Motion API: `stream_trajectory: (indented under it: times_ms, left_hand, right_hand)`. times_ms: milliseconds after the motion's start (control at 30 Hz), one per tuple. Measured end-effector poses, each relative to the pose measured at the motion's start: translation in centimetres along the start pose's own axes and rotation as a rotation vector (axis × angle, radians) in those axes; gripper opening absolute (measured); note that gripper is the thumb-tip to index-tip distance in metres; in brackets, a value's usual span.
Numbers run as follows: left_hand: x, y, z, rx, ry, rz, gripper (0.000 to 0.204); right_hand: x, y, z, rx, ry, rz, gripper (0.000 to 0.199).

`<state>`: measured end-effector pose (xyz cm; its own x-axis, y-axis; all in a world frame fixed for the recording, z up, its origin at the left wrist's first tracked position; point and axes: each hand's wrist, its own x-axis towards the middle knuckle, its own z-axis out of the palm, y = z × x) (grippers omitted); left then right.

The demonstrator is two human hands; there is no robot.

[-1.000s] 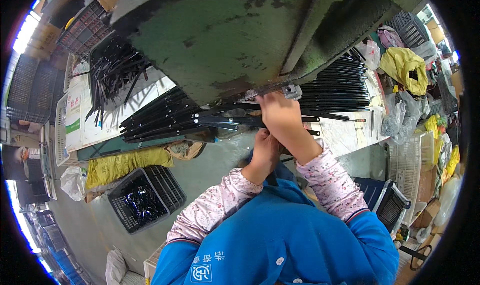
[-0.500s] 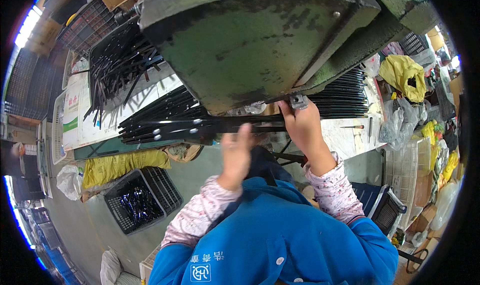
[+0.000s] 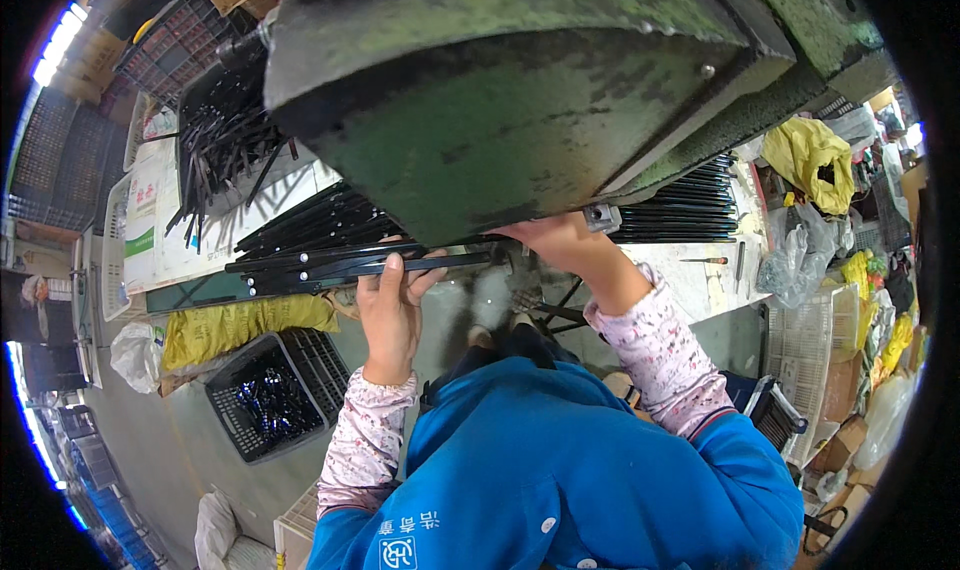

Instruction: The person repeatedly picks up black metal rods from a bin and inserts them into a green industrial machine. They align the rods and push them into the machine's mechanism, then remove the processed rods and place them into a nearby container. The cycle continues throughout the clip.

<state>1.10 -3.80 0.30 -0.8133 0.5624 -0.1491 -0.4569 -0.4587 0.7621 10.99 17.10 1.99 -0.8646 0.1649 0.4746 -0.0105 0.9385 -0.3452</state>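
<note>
Our left hand (image 3: 391, 305) clamps its fingers on a black bar (image 3: 450, 261) by the front edge of the worktable (image 3: 195, 292); our right hand (image 3: 572, 246) meets a green machine (image 3: 480, 135), its fingers too hidden to tell.

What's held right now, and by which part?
Left hand: a black bar, gripped between its middle and right end. Right hand: cannot tell; the green machine hides its fingertips.

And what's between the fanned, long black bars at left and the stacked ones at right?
In the head view: the dark green metal machine, the right hand and a small grey metal block.
</note>
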Motion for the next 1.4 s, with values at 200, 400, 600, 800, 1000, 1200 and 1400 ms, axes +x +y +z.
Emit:
stream_trajectory:
  times_ms: [200, 400, 600, 800, 1000, 1200, 1400]
  left_hand:
    - [0.4, -0.2, -0.5, 0.02, -0.013, -0.047, 0.027]
    - [0.6, -0.5, -0.9, -0.007, -0.03, 0.004, 0.019]
    - [0.8, -0.8, -0.9, -0.053, -0.009, -0.035, 0.021]
    - [0.4, -1.4, -1.2, -0.025, 0.058, -0.017, 0.024]
    - [0.4, -1.4, 0.0, 0.021, -0.053, -0.083, 0.03]
    - [0.7, -0.5, 0.5, -0.013, -0.064, -0.075, 0.03]
    - [1.5, -0.8, 1.6, -0.06, -0.063, 0.048, 0.026]
  right_hand:
    - [1.1, -0.4, 0.4, 0.531, -0.055, 0.319, 0.043]
    - [0.2, -1.2, -2.9, 0.498, -0.192, 0.364, 0.032]
    - [0.0, 0.2, -0.7, 0.501, -0.039, 0.309, 0.03]
    - [-1.7, 5.0, -0.5, 0.095, -0.432, 0.448, 0.026]
    - [-5.5, 8.3, 10.4, 0.015, -0.14, 0.49, 0.03]
    - [-4.2, 9.4, 13.1, 0.037, -0.082, 0.56, 0.035]
    - [-4.1, 9.9, 13.2, 0.203, -0.091, 0.5, 0.041]
